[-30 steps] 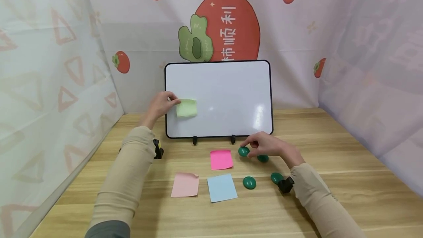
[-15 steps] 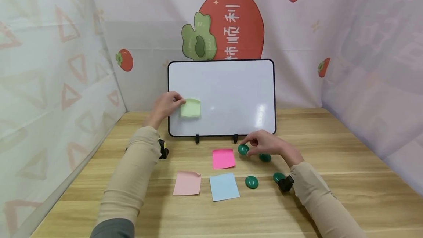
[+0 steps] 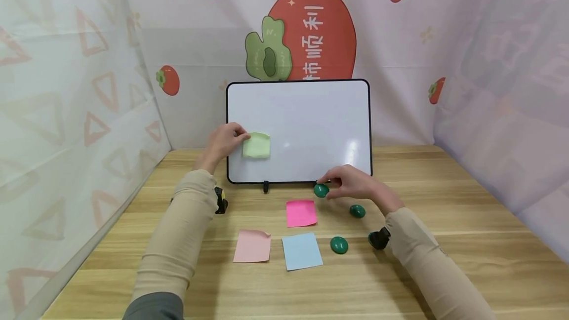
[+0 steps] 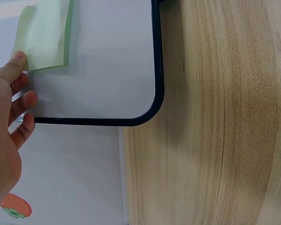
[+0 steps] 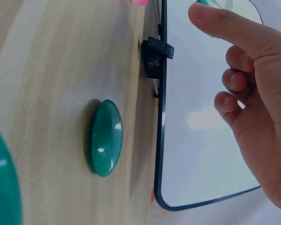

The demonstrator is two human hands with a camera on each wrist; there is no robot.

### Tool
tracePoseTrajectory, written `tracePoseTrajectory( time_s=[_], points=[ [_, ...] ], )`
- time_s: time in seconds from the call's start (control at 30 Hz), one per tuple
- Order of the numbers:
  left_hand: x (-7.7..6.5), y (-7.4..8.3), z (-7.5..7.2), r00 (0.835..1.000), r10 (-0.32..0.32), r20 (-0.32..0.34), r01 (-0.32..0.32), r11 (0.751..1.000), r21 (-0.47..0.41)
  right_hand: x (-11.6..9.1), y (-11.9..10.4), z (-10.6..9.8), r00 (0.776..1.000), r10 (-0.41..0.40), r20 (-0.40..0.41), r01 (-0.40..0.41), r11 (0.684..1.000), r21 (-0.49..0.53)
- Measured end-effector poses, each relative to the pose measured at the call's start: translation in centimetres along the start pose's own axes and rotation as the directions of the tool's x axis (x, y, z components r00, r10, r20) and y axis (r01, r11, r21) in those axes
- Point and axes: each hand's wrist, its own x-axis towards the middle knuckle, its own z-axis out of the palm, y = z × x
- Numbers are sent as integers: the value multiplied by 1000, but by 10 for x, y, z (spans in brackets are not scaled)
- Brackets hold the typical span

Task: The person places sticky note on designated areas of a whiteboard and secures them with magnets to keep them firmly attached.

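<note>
we have a broad open span over the whiteboard [image 3: 311, 122], from the green note [image 3: 258, 146] to the right edge. our left hand [image 3: 224, 143] blocks the strip left of that note; our right hand [image 3: 351, 182], pinching a green disc [image 3: 321, 190], overlaps the bottom edge. a black foot [image 3: 265, 186] juts out below the board. two loose discs [image 3: 339, 245], nearer us than that hand, leave a gap between. we can pass above the low pink note [image 3: 301, 213] and blue note [image 3: 302, 251].
</note>
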Motion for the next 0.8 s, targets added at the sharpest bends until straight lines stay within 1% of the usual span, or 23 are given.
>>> tracePoseTrajectory(
  time_s=[0.1, 0.27, 0.33, 0.43, 0.5, 0.67, 0.8],
  points=[
    [0, 0, 1, 1000, 8, -2, -8, 1000, 1, 7, -1, -2, 1000, -26, -10, 26, 1000, -4],
    [0, -1, 2, 1000, 23, -17, -23, 1000, -9, 23, -6, -4, 995, -92, -33, 89, 994, -69],
    [0, -2, 2, 999, 30, -29, -30, 1000, -8, 30, -10, -6, 996, -86, -37, 82, 992, -96],
    [-1, -3, 2, 998, 36, -46, -36, 999, -2, 39, -16, -9, 997, -61, -48, 56, 992, -113],
    [-1, -3, 1, 998, 40, -50, -39, 999, 3, 46, -19, -11, 996, -60, -59, 52, 991, -123],
    [-1, -2, 2, 998, 53, -39, -53, 999, 14, 60, -20, -10, 989, -120, -90, 102, 979, -176],
    [-2, -1, 4, 998, 49, -45, -49, 999, 15, 67, -20, -8, 980, -153, -129, 127, 974, -189]
  ],
)
